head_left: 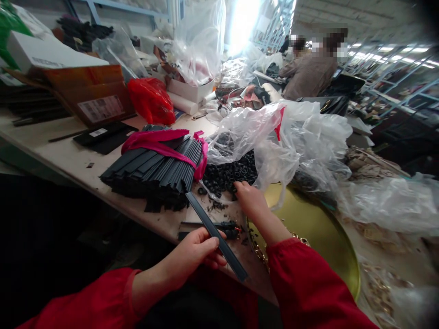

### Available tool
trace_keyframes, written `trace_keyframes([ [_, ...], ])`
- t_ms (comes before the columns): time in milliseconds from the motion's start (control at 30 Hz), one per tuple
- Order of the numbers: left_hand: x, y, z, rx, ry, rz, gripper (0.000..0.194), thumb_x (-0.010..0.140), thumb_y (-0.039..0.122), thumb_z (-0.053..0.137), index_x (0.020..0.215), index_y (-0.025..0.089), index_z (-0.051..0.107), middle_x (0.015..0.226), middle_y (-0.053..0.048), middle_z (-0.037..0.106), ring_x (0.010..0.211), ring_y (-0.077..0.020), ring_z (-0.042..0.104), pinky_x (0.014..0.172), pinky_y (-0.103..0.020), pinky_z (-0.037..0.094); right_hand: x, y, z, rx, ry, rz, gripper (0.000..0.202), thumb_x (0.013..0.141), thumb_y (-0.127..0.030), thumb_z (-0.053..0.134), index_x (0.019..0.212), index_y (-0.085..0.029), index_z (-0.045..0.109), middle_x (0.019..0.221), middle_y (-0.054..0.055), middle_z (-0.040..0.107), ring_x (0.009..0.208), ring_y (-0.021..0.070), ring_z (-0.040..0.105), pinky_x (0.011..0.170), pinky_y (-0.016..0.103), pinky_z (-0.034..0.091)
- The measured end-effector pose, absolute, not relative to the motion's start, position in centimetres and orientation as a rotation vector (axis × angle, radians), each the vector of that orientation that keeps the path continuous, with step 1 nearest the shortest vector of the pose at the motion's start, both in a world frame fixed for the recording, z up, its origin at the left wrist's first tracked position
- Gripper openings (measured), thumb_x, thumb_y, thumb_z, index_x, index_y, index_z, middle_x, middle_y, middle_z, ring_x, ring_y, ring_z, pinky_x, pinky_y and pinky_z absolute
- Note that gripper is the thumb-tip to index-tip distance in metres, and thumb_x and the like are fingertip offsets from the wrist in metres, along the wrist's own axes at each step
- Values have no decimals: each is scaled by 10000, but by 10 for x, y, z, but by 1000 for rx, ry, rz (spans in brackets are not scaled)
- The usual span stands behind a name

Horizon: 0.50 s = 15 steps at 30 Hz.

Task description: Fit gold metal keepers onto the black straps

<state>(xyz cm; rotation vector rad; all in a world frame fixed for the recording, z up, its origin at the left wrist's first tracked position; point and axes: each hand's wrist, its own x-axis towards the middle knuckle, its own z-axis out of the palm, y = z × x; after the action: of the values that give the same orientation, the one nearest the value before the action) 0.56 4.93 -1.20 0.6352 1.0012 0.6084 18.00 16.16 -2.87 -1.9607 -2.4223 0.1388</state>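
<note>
My left hand (200,249) grips a flat black strip (212,230) between thumb and fingers, slanting above the table's front edge. At the mouth of a clear plastic bag (274,160), my right hand (252,201) has its fingers bent down among small black rings (228,176). Those fingertips are partly hidden, so what they pinch, if anything, does not show. Left of the rings lies a thick bundle of similar black strips (151,171), wrapped with a bright pink band (161,139). Beneath the held strip, a dark-handled tool (229,232) rests on the table.
A round gold-coloured tray (318,237) with gold chain (262,256) along its edge sits under my right forearm. Behind are a red plastic bag (152,100), a cardboard box (92,93) and heaped clear bags. A person (310,75) is farther back.
</note>
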Motion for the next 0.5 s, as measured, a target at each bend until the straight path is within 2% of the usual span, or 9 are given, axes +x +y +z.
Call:
trace_keyframes([
  [167,6,41,-11,698,984,642,341,706,367,610,946,130,558,708,-20,631,628,-130,598,551,-213,432,185,159,-25,-1926,-2292,185,300,825,-69,418,1073,-157,560,1018,111,549,845,211,598,735,304,428],
  [333,-2,29,-9,1032,945,762,368,767,390,553,1033,142,604,556,41,506,510,-86,468,522,-204,394,189,148,-14,-1776,-2110,303,277,798,-75,438,1004,-143,611,1014,105,532,902,199,564,819,310,421],
  [400,-8,25,-8,1268,910,770,326,801,336,506,1057,169,619,660,-3,581,606,-116,524,598,-225,432,190,140,-9,-1689,-2011,364,250,794,-102,451,972,-148,622,1017,101,527,932,199,550,851,322,417],
  [500,-17,20,-4,1563,877,747,308,805,207,444,1032,207,650,950,-42,641,863,-164,567,788,-256,439,192,123,-8,-1563,-1843,507,188,804,-188,464,898,-156,623,1022,96,527,873,185,570,813,331,455],
])
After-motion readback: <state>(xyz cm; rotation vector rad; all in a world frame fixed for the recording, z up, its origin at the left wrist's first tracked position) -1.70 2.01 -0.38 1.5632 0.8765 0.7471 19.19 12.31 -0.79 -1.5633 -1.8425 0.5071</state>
